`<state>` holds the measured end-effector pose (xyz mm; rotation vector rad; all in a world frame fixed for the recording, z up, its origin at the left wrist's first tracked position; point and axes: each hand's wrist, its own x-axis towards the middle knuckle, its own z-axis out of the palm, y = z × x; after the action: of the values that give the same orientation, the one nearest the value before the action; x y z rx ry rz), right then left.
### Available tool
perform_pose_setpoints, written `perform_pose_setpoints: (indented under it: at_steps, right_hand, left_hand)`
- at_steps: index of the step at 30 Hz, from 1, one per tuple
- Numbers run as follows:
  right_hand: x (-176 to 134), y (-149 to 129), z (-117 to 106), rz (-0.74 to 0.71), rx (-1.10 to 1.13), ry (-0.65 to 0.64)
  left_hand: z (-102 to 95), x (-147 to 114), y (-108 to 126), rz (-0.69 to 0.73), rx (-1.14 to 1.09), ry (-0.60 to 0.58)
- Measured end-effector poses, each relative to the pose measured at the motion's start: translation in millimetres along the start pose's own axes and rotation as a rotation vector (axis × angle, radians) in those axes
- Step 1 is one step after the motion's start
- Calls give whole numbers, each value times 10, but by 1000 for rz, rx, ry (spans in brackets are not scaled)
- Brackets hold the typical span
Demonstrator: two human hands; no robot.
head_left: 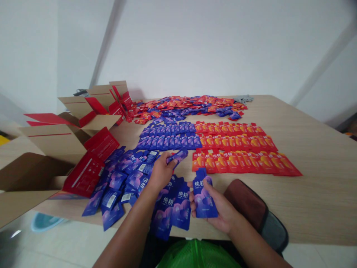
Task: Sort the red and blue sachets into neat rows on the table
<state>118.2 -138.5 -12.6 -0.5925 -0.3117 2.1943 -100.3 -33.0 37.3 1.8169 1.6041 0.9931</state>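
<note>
My left hand (163,169) is closed on a purple pouch (179,155), tilted, just in front of the rows. In my right hand (216,203) is an upright purple pouch (203,195) with white lettering and its printed front towards me; my thumb lies over its edge. Below and left of my hands lie loose purple pouches (134,169), some overlapping, some with a white barcode label showing. Beyond my left hand, purple pouches (170,141) stand in overlapping rows. To their right run several rows of orange-red pouches (234,162).
Open cardboard boxes (52,139) with red outsides stand along the left. A mixed heap of red, orange and purple pouches (189,104) lies at the back, beside a grey cloth (243,99). A brown and grey case (248,204) sits by my right forearm. Below is a blue basin (46,221).
</note>
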Motion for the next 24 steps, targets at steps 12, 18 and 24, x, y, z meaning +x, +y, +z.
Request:
perform_pose_setpoints:
  at_steps: [12, 18, 24]
  right_hand:
    - [-67, 27, 1, 123, -90, -178]
    - [-78, 18, -75, 54, -119, -87]
    - [-39, -91, -1, -117, 97, -15]
  left_hand:
    - [-120, -402, 454, 38, -295, -891]
    - [-10, -429, 535, 94, 19, -444]
    - [-258, -908, 461, 260, 316, -464]
